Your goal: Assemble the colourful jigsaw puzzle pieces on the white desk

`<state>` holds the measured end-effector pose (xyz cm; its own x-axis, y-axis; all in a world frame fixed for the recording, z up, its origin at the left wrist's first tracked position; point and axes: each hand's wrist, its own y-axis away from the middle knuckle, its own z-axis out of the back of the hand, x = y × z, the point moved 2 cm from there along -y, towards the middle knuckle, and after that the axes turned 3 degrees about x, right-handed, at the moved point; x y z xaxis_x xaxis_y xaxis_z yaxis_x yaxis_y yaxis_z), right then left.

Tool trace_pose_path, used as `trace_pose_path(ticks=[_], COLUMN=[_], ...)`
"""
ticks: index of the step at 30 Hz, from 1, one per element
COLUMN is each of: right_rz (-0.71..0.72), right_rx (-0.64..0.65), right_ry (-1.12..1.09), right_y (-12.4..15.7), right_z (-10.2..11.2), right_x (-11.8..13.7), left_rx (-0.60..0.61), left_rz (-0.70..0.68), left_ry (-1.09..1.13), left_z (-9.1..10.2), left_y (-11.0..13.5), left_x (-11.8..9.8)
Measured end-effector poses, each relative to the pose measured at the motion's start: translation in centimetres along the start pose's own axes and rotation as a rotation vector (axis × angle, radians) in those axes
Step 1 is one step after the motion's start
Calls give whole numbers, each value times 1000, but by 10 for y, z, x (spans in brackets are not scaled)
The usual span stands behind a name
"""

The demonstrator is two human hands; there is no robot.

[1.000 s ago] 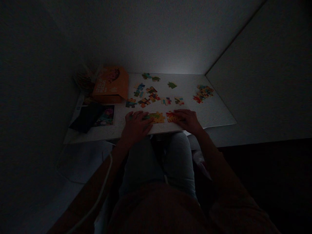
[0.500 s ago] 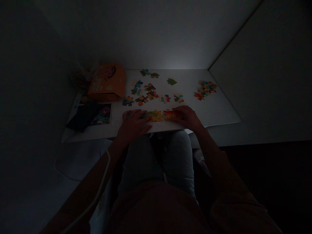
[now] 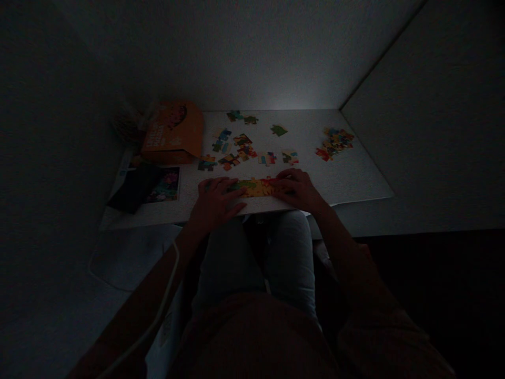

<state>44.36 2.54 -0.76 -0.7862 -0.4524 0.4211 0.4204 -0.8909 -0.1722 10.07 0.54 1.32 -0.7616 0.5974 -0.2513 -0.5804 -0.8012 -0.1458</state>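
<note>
Along the front edge of the tabletop (image 3: pixel 351 184), head view: left grip (image 3: pixel 216 200) and right grip (image 3: pixel 299 190) lie over opposite ends of the puzzle strip (image 3: pixel 254 188); whether either clasps it cannot be told. Current step, apparently: seating the middle joint; next move likely requires level pressure. Loose pieces (image 3: pixel 247 152) restrict rearward travel; rightward room is open.

orange box (image 3: pixel 173 134) | white lettering: "PUZZLES" | other lettering: too dim
</note>
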Motion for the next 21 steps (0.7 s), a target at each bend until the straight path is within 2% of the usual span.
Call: trace_pose_path(ticks=[7,12,17,21], right_rz=[-47,-57,-91,-121], right_rx=[-87,-70,-76,-112], right_ry=[94,92,97,102], right_y=[-1,0,5,13], right_z=[-12,-13,-8,-1], right_x=[13,11,-3,-13], left_rx=[-8,-12,-152,-267], left_rz=[-34,-18,154,271], left_ry=[10,12,87,137], left_z=[1,0,-2,9], left_y=[1,2,2,3], left_x=[0,0,5,27])
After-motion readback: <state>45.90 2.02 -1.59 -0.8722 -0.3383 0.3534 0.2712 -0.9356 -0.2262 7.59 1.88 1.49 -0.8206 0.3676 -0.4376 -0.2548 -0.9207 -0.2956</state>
